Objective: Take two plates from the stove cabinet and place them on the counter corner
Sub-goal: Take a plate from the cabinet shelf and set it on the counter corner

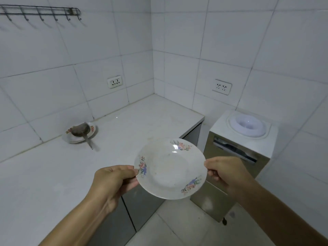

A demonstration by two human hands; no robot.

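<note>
my left hand (113, 180) and right hand (225, 172) each pinch opposite rims of a white floral plate (170, 168), held level in the air past the bench (53, 174) edge. further back, a ladle (80, 131) rests on another plate (92, 129).

nothing readable here tbh, no text, brand or numbers anywhere; the plate (170, 168) just has flower prints, and the wall sockets (114, 82) are blank
</note>
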